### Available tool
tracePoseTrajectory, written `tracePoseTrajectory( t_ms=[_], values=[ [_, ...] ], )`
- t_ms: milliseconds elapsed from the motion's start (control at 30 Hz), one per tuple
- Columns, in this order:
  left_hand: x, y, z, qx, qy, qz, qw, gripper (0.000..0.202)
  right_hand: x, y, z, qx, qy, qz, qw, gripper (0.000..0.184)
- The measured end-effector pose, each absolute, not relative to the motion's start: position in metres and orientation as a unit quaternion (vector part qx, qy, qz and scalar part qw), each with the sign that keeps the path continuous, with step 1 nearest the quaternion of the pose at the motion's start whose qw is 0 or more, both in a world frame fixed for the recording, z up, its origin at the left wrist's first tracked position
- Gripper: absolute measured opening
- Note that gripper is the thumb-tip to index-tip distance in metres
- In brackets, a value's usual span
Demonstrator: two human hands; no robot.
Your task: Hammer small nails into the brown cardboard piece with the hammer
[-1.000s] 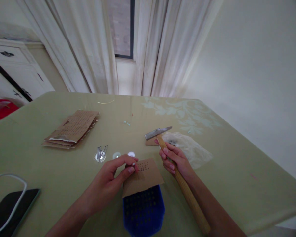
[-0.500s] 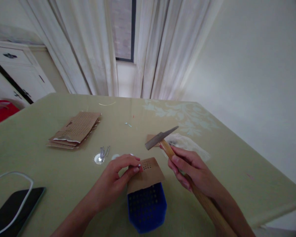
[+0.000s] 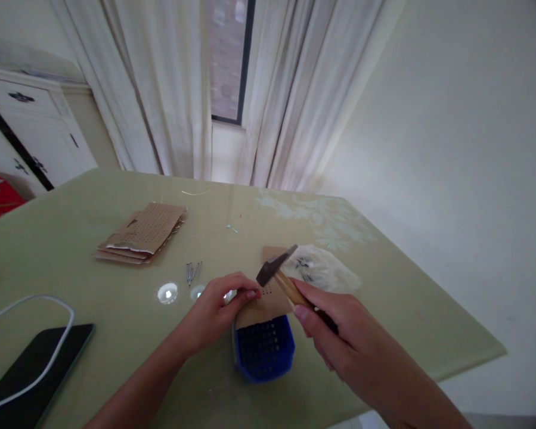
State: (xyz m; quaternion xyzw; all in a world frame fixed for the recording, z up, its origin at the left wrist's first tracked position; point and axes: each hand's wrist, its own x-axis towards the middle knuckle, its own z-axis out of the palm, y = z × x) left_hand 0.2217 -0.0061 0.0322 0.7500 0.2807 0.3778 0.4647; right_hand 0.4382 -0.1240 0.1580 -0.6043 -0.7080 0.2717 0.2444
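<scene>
My left hand is pinched at the left edge of a brown perforated cardboard piece that lies on top of a blue perforated plastic box. What the fingertips pinch is too small to make out. My right hand is wrapped round the wooden handle of a hammer. The hammer's metal head hangs just above the cardboard, close to my left fingertips.
Loose nails lie on the green table. A stack of perforated cardboard sheets sits at the back left. A crumpled plastic bag lies right of the hammer. A black phone with a white cable is at the front left.
My right hand has swung the hammer down and to the left, so its head is now right over the cardboard. The camera has shifted, and my left hand has kept its pinch.
</scene>
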Motion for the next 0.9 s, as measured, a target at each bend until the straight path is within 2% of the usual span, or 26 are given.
tracePoseTrajectory(
  t_ms=[233, 367, 533, 733, 900],
  values=[
    [0.221, -0.004, 0.03, 0.75, 0.276, 0.377, 0.467, 0.024, 0.433, -0.124, 0.156, -0.598, -0.717, 0.261, 0.246, 0.029],
    [0.221, -0.004, 0.031, 0.748, 0.27, 0.379, 0.474, 0.023, 0.43, -0.128, 0.155, -0.622, -0.694, 0.241, 0.272, 0.036],
    [0.22, -0.002, 0.031, 0.743, 0.266, 0.376, 0.486, 0.021, 0.425, -0.131, 0.149, -0.596, -0.724, 0.237, 0.256, 0.034],
    [0.217, 0.0, 0.031, 0.731, 0.265, 0.371, 0.508, 0.021, 0.428, -0.133, 0.153, -0.622, -0.676, 0.277, 0.281, 0.047],
    [0.208, 0.003, 0.032, 0.686, 0.305, 0.323, 0.576, 0.048, 0.434, -0.134, 0.146, -0.626, -0.641, 0.311, 0.317, 0.052]
  ],
)
